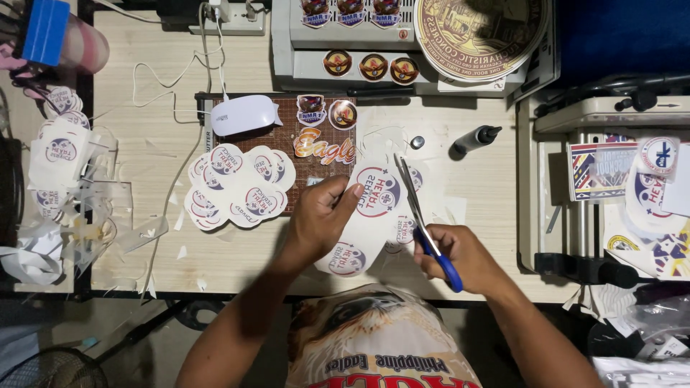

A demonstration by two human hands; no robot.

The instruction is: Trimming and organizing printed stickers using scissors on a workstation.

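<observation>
My left hand [321,215] grips a white sticker sheet [374,192] printed with round red-and-blue emblems, thumb on its left edge. My right hand [460,255] holds blue-handled scissors [420,223] with the blades parted and pointing up along the sheet's right side. Both hands are over the front middle of the wooden table [154,144]. To the left of my left hand lies a pile of cut round stickers [237,188].
A brown cutting mat [316,169] carries a white mouse-shaped device [244,113] and other stickers. A black-capped bottle [474,139] lies at right. A grey machine [345,43] stands at the back. Paper scraps [65,201] pile at left; a rack of printed sheets [625,187] stands right.
</observation>
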